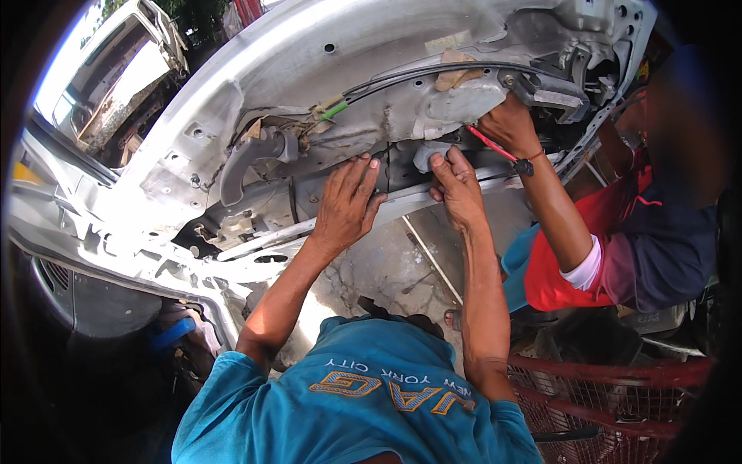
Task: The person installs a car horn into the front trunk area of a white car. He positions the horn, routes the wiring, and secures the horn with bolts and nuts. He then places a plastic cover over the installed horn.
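Observation:
A stripped car door (286,93), its inner side bared, spans the view before me. My left hand (349,199) lies with outstretched fingers over the long opening along the door's lower part; nothing shows in it. To its right, my right hand (459,189) has thumb and fingers closed at a small, grey, rounded piece (427,157) at the same opening. Whether that piece is loose or fixed to the door is hard to see. Right of it, a co-worker's hand (508,124) reaches into the door, fingers partly hidden behind the panel.
A grey door handle (251,166) and black cables (433,71) with a green sleeve (332,110) are on the door. The co-worker (610,255) stands close at the right. A dark red mesh crate (618,394) is at the lower right. Another vehicle body (116,85) stands at the upper left.

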Demonstrator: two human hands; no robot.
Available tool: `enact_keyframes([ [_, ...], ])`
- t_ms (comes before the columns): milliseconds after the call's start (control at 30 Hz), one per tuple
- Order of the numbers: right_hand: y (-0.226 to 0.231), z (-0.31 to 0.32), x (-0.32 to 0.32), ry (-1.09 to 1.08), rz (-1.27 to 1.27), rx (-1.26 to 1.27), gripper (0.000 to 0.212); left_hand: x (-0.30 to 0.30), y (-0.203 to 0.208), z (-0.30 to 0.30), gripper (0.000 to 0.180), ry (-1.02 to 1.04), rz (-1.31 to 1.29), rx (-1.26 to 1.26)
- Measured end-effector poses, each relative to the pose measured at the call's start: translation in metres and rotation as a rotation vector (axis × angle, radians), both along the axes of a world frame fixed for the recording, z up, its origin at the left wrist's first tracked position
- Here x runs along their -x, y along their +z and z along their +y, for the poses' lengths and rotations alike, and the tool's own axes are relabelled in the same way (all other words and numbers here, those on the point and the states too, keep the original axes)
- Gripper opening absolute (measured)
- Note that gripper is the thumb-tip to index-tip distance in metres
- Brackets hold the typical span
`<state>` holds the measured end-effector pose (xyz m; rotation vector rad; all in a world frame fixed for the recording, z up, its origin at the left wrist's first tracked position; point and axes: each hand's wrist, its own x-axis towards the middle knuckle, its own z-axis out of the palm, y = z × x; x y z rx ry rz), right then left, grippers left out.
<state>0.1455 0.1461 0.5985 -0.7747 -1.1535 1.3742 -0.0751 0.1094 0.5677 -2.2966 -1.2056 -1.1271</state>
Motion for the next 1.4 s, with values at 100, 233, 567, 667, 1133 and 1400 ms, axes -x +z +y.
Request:
enact_keyframes([
  [100,0.001,0.006,0.001,0.001,-0.031,-0.029,0.03,0.022,-0.024,-0.026,0.057,0.051,-0.04,0.008],
  [233,0.008,0.015,0.011,-0.001,-0.007,-0.065,0.029,0.063,-0.04,-0.06,0.035,0.287,-0.271,0.042],
  [567,-0.003,0.028,0.049,0.014,0.177,-0.055,0.017,0.123,-0.037,-0.104,0.045,0.441,-1.053,0.523],
  [667,-0.006,0.02,0.07,0.054,0.278,-0.038,0.018,0.107,-0.027,-0.096,0.052,0.316,-0.984,0.552],
  [1133,-0.028,0.011,0.08,0.089,0.201,-0.009,0.028,0.197,-0.049,-0.057,0.045,-0.524,-2.115,0.333],
  [1400,-0.031,0.004,0.075,0.062,0.307,0.049,0.025,0.203,-0.061,-0.073,0.057,-0.634,-2.178,0.459],
])
